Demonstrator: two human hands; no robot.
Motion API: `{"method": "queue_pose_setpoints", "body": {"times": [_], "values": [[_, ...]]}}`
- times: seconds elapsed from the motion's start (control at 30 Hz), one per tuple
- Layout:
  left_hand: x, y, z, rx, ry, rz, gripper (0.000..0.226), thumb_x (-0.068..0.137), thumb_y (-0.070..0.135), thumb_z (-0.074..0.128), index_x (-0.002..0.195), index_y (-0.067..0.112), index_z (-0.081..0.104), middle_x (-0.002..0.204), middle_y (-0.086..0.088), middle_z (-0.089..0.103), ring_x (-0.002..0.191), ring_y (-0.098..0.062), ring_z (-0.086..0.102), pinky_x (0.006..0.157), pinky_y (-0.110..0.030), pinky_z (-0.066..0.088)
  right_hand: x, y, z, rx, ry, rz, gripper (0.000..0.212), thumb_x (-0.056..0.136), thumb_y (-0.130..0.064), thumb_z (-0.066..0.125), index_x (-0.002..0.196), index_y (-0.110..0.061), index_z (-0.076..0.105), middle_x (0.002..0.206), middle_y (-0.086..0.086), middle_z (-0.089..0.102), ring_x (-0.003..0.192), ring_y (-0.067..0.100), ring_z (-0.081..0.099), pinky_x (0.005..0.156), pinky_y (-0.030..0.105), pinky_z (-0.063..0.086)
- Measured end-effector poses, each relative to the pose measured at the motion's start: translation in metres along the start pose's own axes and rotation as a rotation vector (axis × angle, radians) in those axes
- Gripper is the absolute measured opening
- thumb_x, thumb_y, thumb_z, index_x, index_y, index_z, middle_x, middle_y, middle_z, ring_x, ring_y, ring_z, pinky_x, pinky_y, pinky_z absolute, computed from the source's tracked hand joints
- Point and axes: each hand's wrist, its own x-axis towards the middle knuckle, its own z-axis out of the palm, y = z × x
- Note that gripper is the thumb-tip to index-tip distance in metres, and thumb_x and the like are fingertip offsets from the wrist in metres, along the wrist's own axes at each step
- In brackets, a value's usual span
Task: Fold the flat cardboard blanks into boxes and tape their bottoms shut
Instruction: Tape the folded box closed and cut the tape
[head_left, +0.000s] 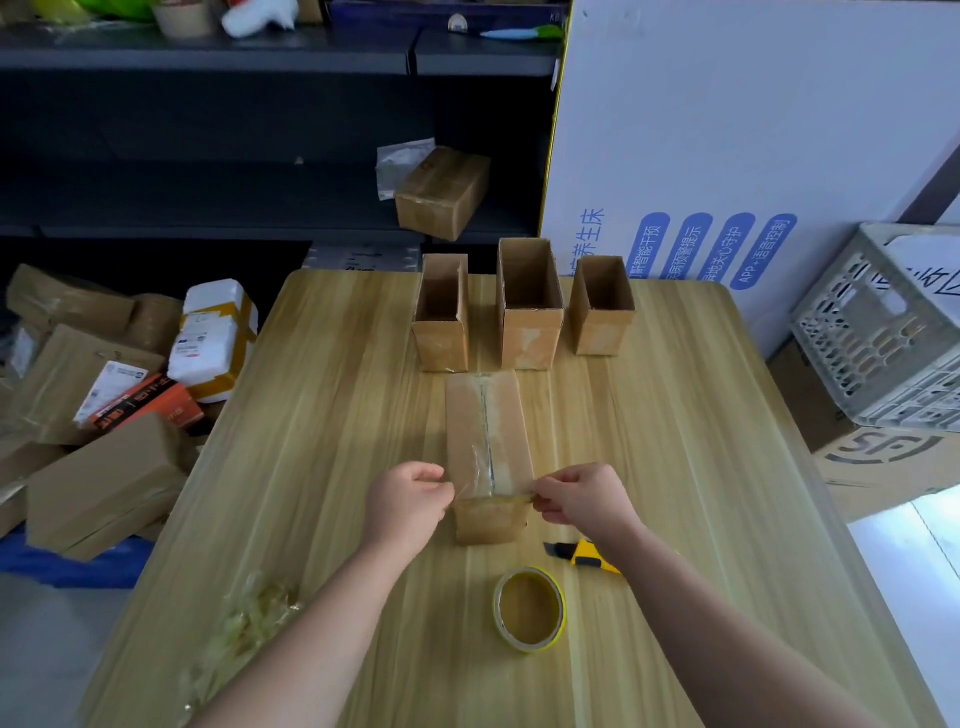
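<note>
- box (488, 441) lies bottom-up mid-table (322, 415), long seam facing up with clear tape already run along it.
- short tape strip (493, 491) is stretched crosswise over the box's near end, at the top edge. can't tell how much of it has stuck.
- left hand (410, 499) pinches the strip's left end and right hand (582, 496) pinches its right end, the fingers (545, 496) of both curled tight on the film.
- tape roll (530, 608) lies flat, nearer the person. yellow knife (584, 556) is just beside the right wrist.
- three open boxes (530, 306) stand in a row at the far edge, well apart from the hands.
- tape scraps (249, 618) are heaped near the left forearm.
- risks, my read:
  - an uneven pull skews the strip, so it wrinkles or misses the seam end.
  - slack film folds onto itself.
  - hard pressing on the hollow box may spring the flaps.
  - the right forearm could knock the knife.
</note>
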Motion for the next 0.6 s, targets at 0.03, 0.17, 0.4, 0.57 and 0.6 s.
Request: {"method": "queue_pose_setpoints", "body": {"times": [0.03,0.17,0.4,0.57,0.6], "values": [[0.001,0.001,0.001,0.000,-0.001,-0.004,0.015,0.079,0.008,0.071,0.091,0.015,0.069,0.083,0.000,0.072,0.071,-0.015,0.071,0.074,-0.034,0.060,0.002,-0.003,-0.001,0.020,-0.013,0.016,0.009,0.079,-0.014,0.074,0.078,-0.006,0.075,0.076,0.011,0.074,0.076,0.023,0.072,0.074,0.032,0.061],[0.002,0.002,0.007,-0.040,0.007,-0.044,0.015,0.077,0.002,0.077,0.084,0.012,0.068,0.082,-0.007,0.072,0.071,-0.017,0.070,0.071,-0.032,0.060,0.008,-0.007,-0.003,0.075,-0.030,0.121,0.018,0.076,-0.008,0.080,0.086,0.004,0.072,0.078,0.016,0.074,0.071,0.021,0.072,0.068,0.030,0.061],[-0.004,0.006,0.016,0.255,0.050,-0.008,0.053,0.077,0.041,0.076,0.120,0.012,0.065,0.113,-0.003,0.069,0.099,-0.016,0.065,0.077,-0.022,0.045,0.009,-0.018,0.003,-0.064,-0.025,0.162,0.036,0.066,-0.026,0.088,0.083,-0.003,0.068,0.072,0.010,0.074,0.072,0.021,0.073,0.065,0.029,0.061],[0.001,0.014,0.024,0.295,0.034,-0.084,0.067,0.071,0.046,0.081,0.125,0.011,0.060,0.119,-0.002,0.066,0.107,-0.021,0.063,0.080,-0.025,0.044,0.015,-0.016,0.007,-0.174,-0.010,0.126,0.047,0.058,-0.032,0.093,0.083,-0.003,0.065,0.069,0.009,0.073,0.066,0.020,0.073,0.067,0.032,0.061],[0.003,0.012,0.022,0.199,0.018,-0.127,0.063,0.071,0.041,0.083,0.122,0.010,0.062,0.112,-0.001,0.068,0.101,-0.021,0.066,0.083,-0.027,0.048,0.017,-0.014,0.004,-0.115,-0.039,0.159,0.047,0.059,-0.027,0.093,0.086,-0.001,0.066,0.070,0.010,0.074,0.067,0.020,0.073,0.064,0.030,0.061]]}}
